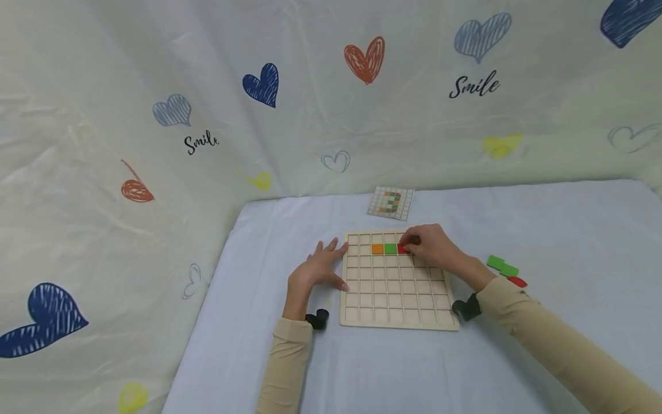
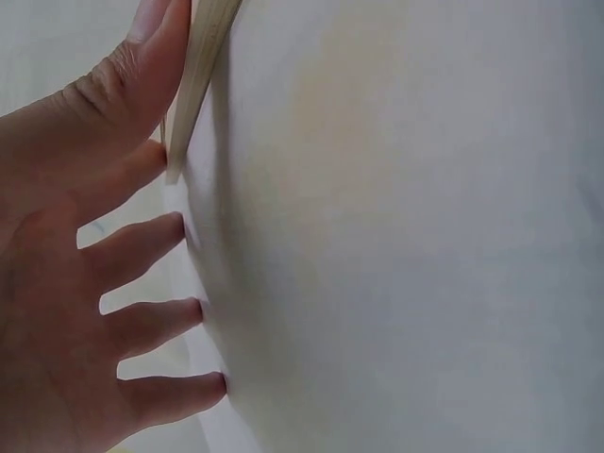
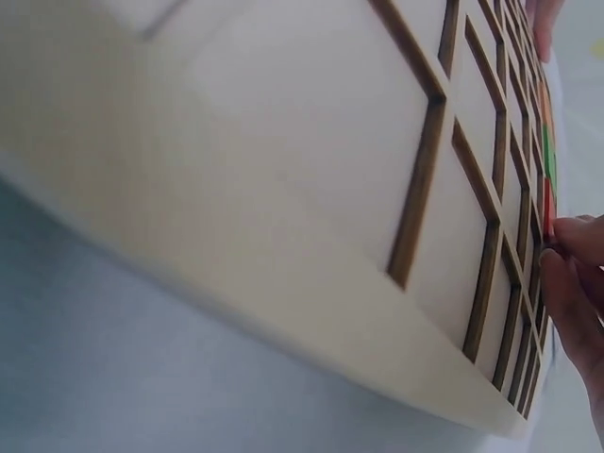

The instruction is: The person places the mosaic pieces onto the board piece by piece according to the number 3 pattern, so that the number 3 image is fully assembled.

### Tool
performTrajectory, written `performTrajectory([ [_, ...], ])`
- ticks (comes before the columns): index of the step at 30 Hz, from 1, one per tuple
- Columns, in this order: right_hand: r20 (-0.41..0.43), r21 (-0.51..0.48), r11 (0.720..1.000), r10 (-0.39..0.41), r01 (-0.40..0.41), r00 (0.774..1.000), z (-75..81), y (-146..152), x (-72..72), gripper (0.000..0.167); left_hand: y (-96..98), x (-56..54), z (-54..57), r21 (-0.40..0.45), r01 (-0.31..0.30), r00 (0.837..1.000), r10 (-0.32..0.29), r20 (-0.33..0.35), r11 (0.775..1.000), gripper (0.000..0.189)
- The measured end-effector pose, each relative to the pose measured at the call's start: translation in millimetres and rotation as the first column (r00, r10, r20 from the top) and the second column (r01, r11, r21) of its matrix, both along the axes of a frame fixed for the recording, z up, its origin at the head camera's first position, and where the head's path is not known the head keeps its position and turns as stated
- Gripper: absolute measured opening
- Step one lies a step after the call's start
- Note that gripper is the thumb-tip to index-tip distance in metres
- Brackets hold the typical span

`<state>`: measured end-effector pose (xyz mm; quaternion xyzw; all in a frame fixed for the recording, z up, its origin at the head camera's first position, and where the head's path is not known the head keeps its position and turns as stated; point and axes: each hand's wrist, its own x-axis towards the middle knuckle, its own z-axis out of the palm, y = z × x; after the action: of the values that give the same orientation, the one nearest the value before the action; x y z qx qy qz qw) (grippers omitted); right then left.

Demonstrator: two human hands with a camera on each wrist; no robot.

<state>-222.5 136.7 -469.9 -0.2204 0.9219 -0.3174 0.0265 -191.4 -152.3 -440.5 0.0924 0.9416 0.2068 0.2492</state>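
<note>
A wooden grid board [image 1: 366,316] lies on the white cloth, with an orange tile [image 1: 378,249], a green tile [image 1: 390,249] and a red tile [image 1: 401,248] side by side in its second row. At the right end of that line, my right hand [image 1: 433,247] pinches the red tile between thumb and fingertips. In the right wrist view, the pinching fingers [image 3: 576,274] are at the far side of the board, partly cut off by the frame. My left hand [image 1: 316,269] rests with spread fingers at the board's left edge, thumb and index finger touching its rim [image 2: 203,71].
A small pattern card [image 1: 371,208] with a coloured grid lies behind the board. Right of the board, near my right forearm, are two loose green tiles [image 1: 503,266] and a red piece [image 1: 517,282]. A cloth printed with hearts [image 1: 365,60] hangs behind and to the left.
</note>
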Motion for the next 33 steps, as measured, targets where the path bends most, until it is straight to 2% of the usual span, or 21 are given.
performTrajectory([
  [8,0.024,-0.003,1.000,0.018,-0.018,1.000,10.4,13.8,6.7,0.011,4.1,-1.6,-1.8,0.006,0.019,1.000,-0.019,-0.003,1.000,0.108],
  [20,-0.050,-0.006,0.999,0.040,-0.041,0.998,23.8,55.3,29.1,0.014,4.9,-0.8,-2.1,-0.006,0.016,1.000,-0.016,-0.002,1.000,0.109],
  [33,-0.066,0.052,0.998,0.028,-0.024,0.997,16.5,97.7,40.7,0.016,-0.1,0.3,-2.4,-0.001,0.010,1.000,-0.010,-0.009,1.000,0.108],
])
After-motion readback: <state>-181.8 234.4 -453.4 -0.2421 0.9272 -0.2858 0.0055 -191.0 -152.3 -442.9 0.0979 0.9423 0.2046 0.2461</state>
